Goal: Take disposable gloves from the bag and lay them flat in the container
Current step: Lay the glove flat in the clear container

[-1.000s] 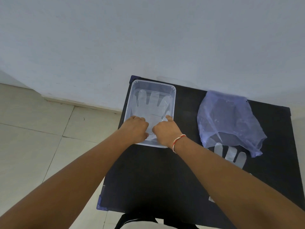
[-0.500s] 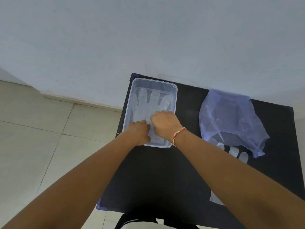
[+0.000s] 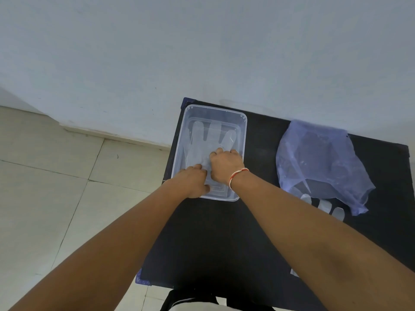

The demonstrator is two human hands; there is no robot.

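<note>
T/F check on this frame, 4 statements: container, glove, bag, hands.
1. The clear container sits at the table's far left corner. True.
2. A glove lies inside the container, fingers pointing toward the wall. True.
3. The bluish bag lies inside the container. False: it lies on the table, to the container's right.
4. The right hand is reaching into the bag. False: it presses on the glove in the container, beside the left hand.

Plain pale grey-white painted wall fills the upper half, evenly lit, with a few small dark specks. Large cream glossy floor tiles with thin dark grout lines at left; a pale skirting strip at wall foot. Black-topped rectangular bench stands against the wall, blue corner trim showing.
</note>
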